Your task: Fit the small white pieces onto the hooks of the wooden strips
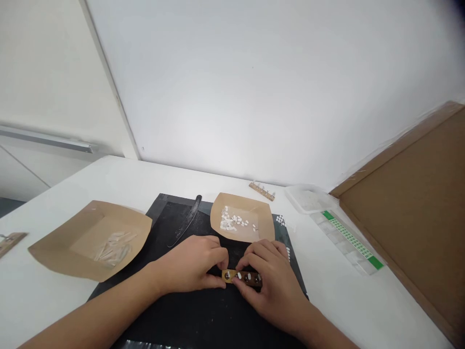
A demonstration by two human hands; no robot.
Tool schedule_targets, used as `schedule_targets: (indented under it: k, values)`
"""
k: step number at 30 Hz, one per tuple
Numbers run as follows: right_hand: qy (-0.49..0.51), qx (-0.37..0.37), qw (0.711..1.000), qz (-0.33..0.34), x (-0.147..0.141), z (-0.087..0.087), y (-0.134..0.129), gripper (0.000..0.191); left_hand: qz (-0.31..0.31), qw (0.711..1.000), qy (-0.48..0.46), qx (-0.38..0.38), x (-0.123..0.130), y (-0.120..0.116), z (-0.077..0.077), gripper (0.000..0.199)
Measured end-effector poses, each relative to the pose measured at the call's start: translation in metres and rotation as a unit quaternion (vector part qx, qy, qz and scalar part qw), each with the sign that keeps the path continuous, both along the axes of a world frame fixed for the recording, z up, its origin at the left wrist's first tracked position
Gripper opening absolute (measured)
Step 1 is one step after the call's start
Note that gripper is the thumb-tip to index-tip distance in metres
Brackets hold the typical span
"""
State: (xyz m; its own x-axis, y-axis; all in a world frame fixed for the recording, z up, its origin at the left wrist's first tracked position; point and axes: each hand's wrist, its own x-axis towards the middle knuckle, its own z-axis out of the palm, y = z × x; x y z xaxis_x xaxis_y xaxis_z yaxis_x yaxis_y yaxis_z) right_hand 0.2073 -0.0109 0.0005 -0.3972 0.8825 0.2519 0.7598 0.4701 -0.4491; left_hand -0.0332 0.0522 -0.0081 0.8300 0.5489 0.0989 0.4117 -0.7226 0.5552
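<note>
A narrow wooden strip (248,278) with several dark round fittings and small white oval pieces lies on the black mat (214,312). My left hand (194,264) grips the strip's left end between thumb and curled fingers. From the right, my right hand (269,278) closes over the strip, its thumb and fingertips at a white oval piece near the middle. Just beyond the hands is a brown paper tray (267,220) holding many white oval pieces. A curved black file (189,220) with white dust rests behind my left hand.
At left, another paper tray (82,242) holds clear slender pieces; a wooden piece (10,242) sits at the table's left edge. Near the wall is a strip with pegs (261,191). A clear container (308,199), a green-and-white strip (352,240) and a cardboard box (407,218) stand right.
</note>
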Motion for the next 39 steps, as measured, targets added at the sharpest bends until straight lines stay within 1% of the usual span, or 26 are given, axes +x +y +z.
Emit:
schedule_targets:
  k: [8,12,17,21,25,27,29,31,33,36,39]
  values:
    - [0.007,-0.023,1.000,0.004,0.000,-0.003,-0.003,0.018,0.000,1.000,-0.001,0.004,0.001,-0.001,-0.001,0.022]
    - [0.015,-0.003,1.000,0.006,-0.002,-0.004,-0.005,0.015,0.010,1.000,0.001,0.012,0.002,-0.001,-0.003,0.025]
    - [0.050,0.025,0.998,-0.003,-0.001,-0.006,-0.008,0.014,0.010,1.000,-0.010,0.011,0.002,-0.001,-0.007,0.026]
    - [0.107,0.068,0.992,-0.003,0.005,-0.001,-0.006,0.013,0.008,1.000,-0.019,0.006,-0.001,0.002,-0.006,0.033]
    - [0.164,0.093,0.982,0.018,0.011,0.006,-0.004,0.011,-0.012,0.999,-0.045,-0.007,-0.005,0.005,-0.002,0.037]
    - [0.166,0.091,0.982,0.019,0.013,0.007,-0.004,0.011,-0.010,0.999,-0.048,0.024,-0.006,0.005,0.000,0.028]
    - [0.163,0.080,0.983,0.010,0.015,0.007,-0.005,0.009,0.003,0.996,-0.053,0.076,-0.005,0.004,0.000,0.020]
    - [0.164,0.055,0.985,0.005,0.016,0.005,-0.006,0.006,0.013,0.990,-0.082,0.110,-0.003,0.002,0.000,0.019]
    - [0.172,0.027,0.985,0.015,0.015,0.003,-0.008,0.006,0.012,0.982,-0.145,0.121,0.000,-0.003,0.002,0.016]
    - [0.196,0.018,0.980,0.031,0.011,0.003,-0.011,0.009,-0.004,0.963,-0.245,0.110,0.007,-0.013,0.007,0.013]
    - [0.206,0.001,0.977,0.045,0.007,0.007,-0.012,0.008,-0.027,0.958,-0.275,0.083,0.011,-0.021,0.010,0.020]
